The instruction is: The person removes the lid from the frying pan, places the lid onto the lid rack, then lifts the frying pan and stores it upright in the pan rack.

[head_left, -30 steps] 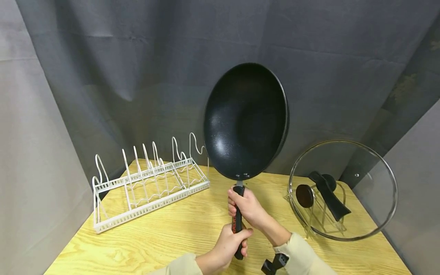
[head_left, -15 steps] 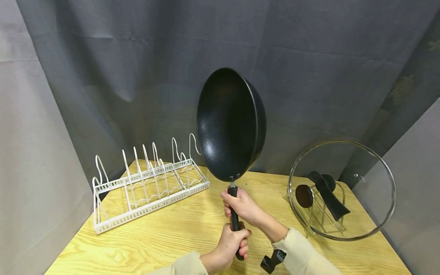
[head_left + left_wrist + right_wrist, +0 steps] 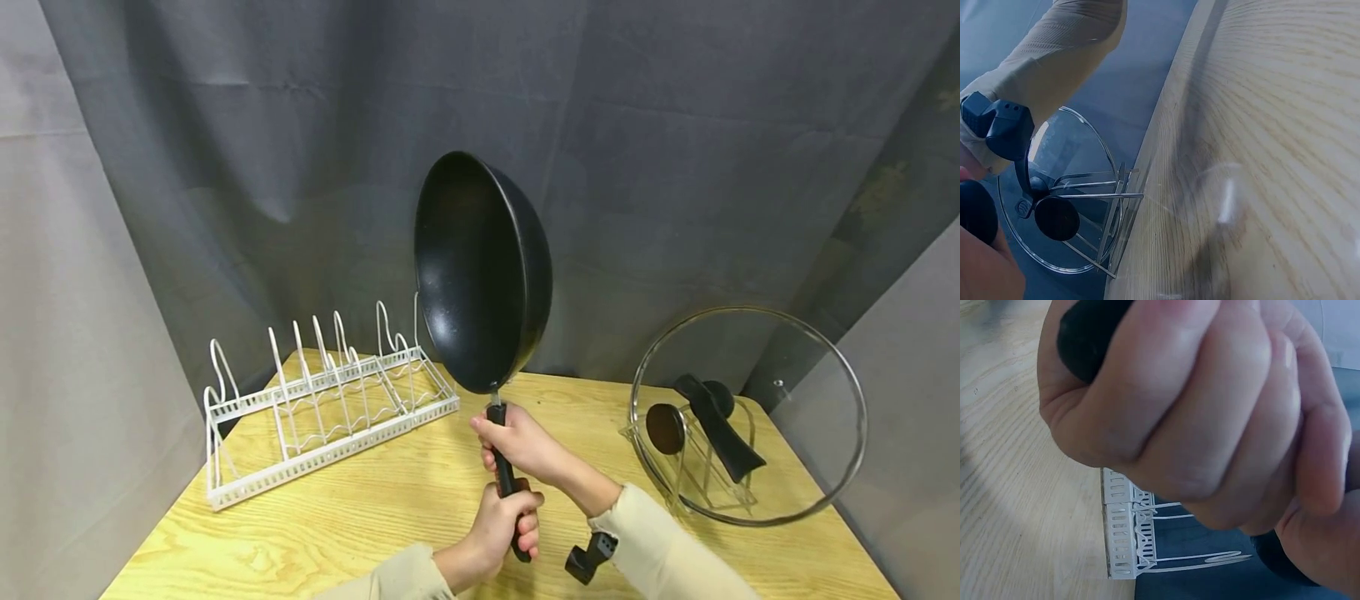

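Note:
A black wok [image 3: 468, 275] stands raised over the table in the head view, its deep bowl facing left and its curved outside showing on the right. My right hand [image 3: 521, 446] grips the black handle just below the bowl. Lower down the same handle, my left hand [image 3: 491, 529] is wrapped round it, with the handle's butt poking out beneath. The left wrist view shows part of the black handle [image 3: 977, 212] at its left edge. Close-up fingers fill much of the right wrist view. To the left of the wok lies a white wire rack [image 3: 337, 425].
On the right, a glass lid [image 3: 750, 521] leans in a small wire stand [image 3: 701, 471], with a brown knob [image 3: 665, 427] and a black handle piece [image 3: 720, 425]. Grey curtains [image 3: 337, 167] enclose the wooden table [image 3: 360, 517] at the back and sides.
The wok has shifted left and turned, so its bowl faces further left and more of its outside shows. Both hands moved slightly left with the handle. The rack and lid stayed put.

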### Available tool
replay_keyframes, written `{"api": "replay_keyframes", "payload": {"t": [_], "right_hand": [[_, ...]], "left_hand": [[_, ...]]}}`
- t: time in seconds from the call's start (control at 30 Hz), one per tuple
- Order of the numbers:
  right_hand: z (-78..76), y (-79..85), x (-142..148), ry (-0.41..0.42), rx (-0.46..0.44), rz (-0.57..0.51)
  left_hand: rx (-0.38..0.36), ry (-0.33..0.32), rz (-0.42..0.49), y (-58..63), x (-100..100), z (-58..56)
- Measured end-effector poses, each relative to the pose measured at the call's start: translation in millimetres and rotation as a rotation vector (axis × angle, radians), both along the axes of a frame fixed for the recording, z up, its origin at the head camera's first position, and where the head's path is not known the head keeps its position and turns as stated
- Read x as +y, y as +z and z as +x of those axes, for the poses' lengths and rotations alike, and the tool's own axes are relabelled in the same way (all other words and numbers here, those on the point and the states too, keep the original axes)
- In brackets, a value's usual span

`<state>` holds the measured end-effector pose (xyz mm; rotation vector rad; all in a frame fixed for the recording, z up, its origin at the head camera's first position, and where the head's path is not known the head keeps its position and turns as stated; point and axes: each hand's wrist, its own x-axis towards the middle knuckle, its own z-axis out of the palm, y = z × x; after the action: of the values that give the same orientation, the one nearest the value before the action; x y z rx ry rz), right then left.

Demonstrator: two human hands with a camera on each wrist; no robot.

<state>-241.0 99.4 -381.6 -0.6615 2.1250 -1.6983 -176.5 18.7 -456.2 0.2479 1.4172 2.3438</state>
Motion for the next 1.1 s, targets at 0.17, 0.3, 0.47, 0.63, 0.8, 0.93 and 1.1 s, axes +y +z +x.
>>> {"api": "replay_keyframes", "payload": {"t": [0.17, 0.3, 0.47, 0.63, 0.8, 0.93, 1.1], "right_hand": [[-2.8, 3.6, -5.5, 0.005, 0.03, 0.049], [-6.1, 5.4, -10.7, 0.005, 0.05, 0.083], [-9.3, 8.1, -16.9, 0.017, 0.061, 0.116], [-10.6, 10.7, -21.5, 0.027, 0.045, 0.121], [-12.5, 11.3, -26.2, 0.04, 0.03, 0.114], [-13.4, 11.5, -30.6, 0.06, 0.039, 0.117], [-12.4, 12.7, -34.8, 0.065, 0.029, 0.112]], "left_hand": [[0.019, 0.0, 0.02, 2.8, -2.8, -1.6], [0.019, 0.008, 0.044, 4.6, -5.8, -2.5], [-0.011, 0.01, 0.075, 7.1, -10.2, -2.9], [-0.031, 0.002, 0.096, 10.5, -14.4, -2.3], [-0.042, -0.003, 0.129, 13.5, -17.6, -2.0], [-0.067, -0.002, 0.155, 15.2, -20.3, -0.6], [-0.087, 0.007, 0.166, 16.2, -23.5, 1.2]]}}
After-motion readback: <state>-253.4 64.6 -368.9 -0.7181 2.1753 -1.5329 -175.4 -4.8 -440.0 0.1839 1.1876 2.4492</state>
